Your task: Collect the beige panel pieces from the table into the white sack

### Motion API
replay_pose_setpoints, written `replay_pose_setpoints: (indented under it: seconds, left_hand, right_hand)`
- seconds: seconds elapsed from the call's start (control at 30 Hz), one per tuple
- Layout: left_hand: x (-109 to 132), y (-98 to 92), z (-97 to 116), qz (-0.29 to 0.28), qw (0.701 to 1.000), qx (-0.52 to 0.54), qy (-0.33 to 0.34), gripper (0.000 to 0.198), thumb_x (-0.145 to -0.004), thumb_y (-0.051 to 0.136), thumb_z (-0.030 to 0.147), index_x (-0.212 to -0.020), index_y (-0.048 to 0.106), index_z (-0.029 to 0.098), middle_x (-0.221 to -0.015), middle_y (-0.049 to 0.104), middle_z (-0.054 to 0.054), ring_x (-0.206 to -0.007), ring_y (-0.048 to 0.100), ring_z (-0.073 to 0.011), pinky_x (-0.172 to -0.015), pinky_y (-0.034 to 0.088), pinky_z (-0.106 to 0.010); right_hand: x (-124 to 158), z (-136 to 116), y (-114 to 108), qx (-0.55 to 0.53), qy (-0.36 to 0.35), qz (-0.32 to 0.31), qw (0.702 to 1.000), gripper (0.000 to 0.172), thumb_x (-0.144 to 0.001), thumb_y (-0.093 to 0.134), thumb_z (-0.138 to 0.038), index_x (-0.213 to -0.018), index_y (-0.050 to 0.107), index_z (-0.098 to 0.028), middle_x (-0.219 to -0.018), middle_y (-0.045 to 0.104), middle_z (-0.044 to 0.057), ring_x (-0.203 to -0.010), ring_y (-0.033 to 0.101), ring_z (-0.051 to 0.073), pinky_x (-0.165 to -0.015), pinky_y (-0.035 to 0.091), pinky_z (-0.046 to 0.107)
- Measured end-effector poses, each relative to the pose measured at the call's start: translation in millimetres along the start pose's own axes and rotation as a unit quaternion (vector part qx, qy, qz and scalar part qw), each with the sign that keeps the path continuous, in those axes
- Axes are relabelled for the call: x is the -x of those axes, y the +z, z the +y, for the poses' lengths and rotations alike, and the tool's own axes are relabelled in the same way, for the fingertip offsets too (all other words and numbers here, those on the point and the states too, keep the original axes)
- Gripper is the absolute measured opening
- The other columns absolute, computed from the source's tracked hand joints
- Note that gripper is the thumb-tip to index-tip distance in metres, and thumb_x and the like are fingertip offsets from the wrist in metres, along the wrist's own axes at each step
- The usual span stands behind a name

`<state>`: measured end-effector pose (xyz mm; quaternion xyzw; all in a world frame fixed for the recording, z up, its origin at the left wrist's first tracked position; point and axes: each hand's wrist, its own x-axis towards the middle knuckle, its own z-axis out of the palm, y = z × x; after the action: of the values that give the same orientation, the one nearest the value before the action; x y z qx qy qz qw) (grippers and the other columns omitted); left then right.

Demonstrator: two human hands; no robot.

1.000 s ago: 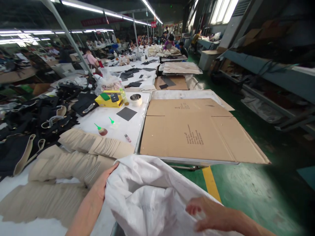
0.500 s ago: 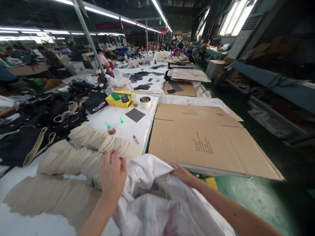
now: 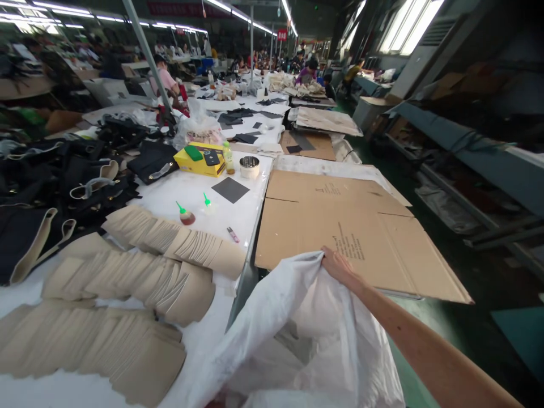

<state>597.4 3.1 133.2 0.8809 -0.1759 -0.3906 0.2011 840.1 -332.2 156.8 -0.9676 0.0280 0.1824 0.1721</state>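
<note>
My right hand point(image 3: 339, 265) pinches the rim of a large white woven sack point(image 3: 272, 300) and holds that edge up, over the near side of a flattened cardboard sheet. The sack's mouth gapes toward me; the inside is shadowed and I cannot make out its contents. My left hand is out of the picture. Left of the sack, rows of beige fabric pieces point(image 3: 144, 351) lie fanned in overlapping stacks on the white table point(image 3: 140, 388).
The cardboard sheet point(image 3: 310, 221) covers the right-hand table. Farther back stand a yellow box point(image 3: 198, 164), a small bottle point(image 3: 228, 158) and a round tin point(image 3: 249, 168). Green-tipped glue bottles point(image 3: 186, 215) are nearer. Black bags point(image 3: 34, 187) pile up at left. Several people work in the distance.
My left hand has left the beige stacks and gone out of view. My right hand has lifted the sack's rim up and to the right, stretching it over the cardboard.
</note>
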Motion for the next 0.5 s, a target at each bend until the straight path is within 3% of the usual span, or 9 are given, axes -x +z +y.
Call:
replay_pose_setpoints:
  seconds: [0.1, 0.17, 0.27, 0.37, 0.5]
  left_hand:
    - [6, -9.0, -25, 0.009, 0.997, -0.039, -0.072, 0.028, -0.091, 0.057, 0.037, -0.107, 0.063, 0.014, -0.106, 0.066, -0.007, -0.096, 0.063, -0.0199, -0.086, 0.053, -0.041]
    - [1, -15.2, -37, 0.033, 0.992, -0.056, -0.106, 0.028, -0.092, 0.054, 0.035, -0.104, 0.066, 0.014, -0.102, 0.069, -0.010, -0.098, 0.064, -0.0240, -0.091, 0.049, -0.048]
    - [-9, -16.8, -49, 0.065, 0.989, -0.065, -0.114, 0.036, -0.088, 0.053, 0.044, -0.096, 0.073, 0.015, -0.096, 0.072, -0.015, -0.101, 0.064, -0.0330, -0.105, 0.028, -0.063]
    - [-20, -2.1, -53, 0.056, 0.994, -0.057, -0.073, 0.035, -0.073, 0.067, 0.046, -0.090, 0.077, 0.018, -0.098, 0.072, -0.016, -0.109, 0.060, -0.0356, -0.112, 0.007, -0.065]
    - [-44, 34.1, -50, 0.043, 0.998, -0.051, -0.017, 0.028, -0.081, 0.053, 0.022, -0.098, 0.075, 0.021, -0.100, 0.072, -0.012, -0.113, 0.057, -0.0301, -0.113, 0.002, -0.065]
  right_hand:
    - [-1, -10, 13, 0.051, -0.021, -0.042, 0.998, 0.023, -0.097, 0.058, -0.036, -0.107, 0.061, -0.015, -0.103, 0.062, 0.006, -0.089, 0.062, 0.021, -0.080, 0.053, 0.040]
    - [1, -18, 20, 0.078, -0.042, -0.063, 0.994, 0.022, -0.097, 0.058, -0.035, -0.106, 0.061, -0.015, -0.102, 0.063, 0.005, -0.089, 0.062, 0.020, -0.079, 0.054, 0.040]
    - [3, -24, 25, 0.117, -0.049, -0.068, 0.990, 0.022, -0.098, 0.058, -0.034, -0.108, 0.061, -0.015, -0.102, 0.063, 0.005, -0.089, 0.063, 0.021, -0.079, 0.054, 0.039]
    - [5, -24, 26, 0.160, -0.034, -0.059, 0.985, 0.024, -0.098, 0.057, -0.034, -0.112, 0.059, -0.015, -0.104, 0.063, 0.006, -0.089, 0.063, 0.021, -0.079, 0.054, 0.040]
    - [9, -29, 33, 0.221, -0.004, -0.057, 0.974, 0.026, -0.098, 0.057, -0.036, -0.115, 0.058, -0.015, -0.104, 0.062, 0.006, -0.089, 0.063, 0.021, -0.080, 0.054, 0.041]
